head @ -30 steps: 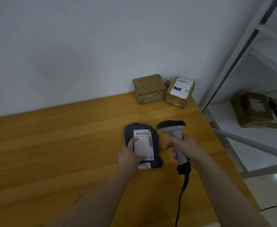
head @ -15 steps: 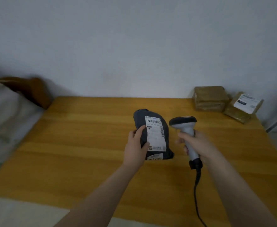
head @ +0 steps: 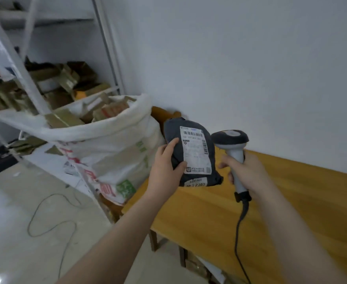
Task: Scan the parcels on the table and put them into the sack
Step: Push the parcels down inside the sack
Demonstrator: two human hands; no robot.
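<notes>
White wall (head: pixel 250 58) fills the upper right of the frame, with pale floor (head: pixel 8 232) at lower left. At lower right runs a wooden table (head: pixel 304 201). A white metal rack (head: pixel 24 74) at upper left carries brown boxes. In front of it, just off the table's left end, stands an open white sack (head: pixel 111 152), with brown boxes showing in its mouth.

At frame centre a dark parcel (head: pixel 173 130) is held up above the table's left end, just right of the sack and clear of the wood, with its white label (head: pixel 195 152) facing the camera. The left hand (head: pixel 164 171) grips its left edge, fingers curled round it, two fingertips lying on the front beside the label.

Just right of the parcel is a grey scanner (head: pixel 230 138), upright, head on top. The right hand (head: pixel 248 171) holds its handle, fingers wrapped closely round it, one finger reaching forward on the parcel side. Its dark cord (head: pixel 239 232) hangs down over the table. A thin cable (head: pixel 45 218) loops on the floor at lower left.
</notes>
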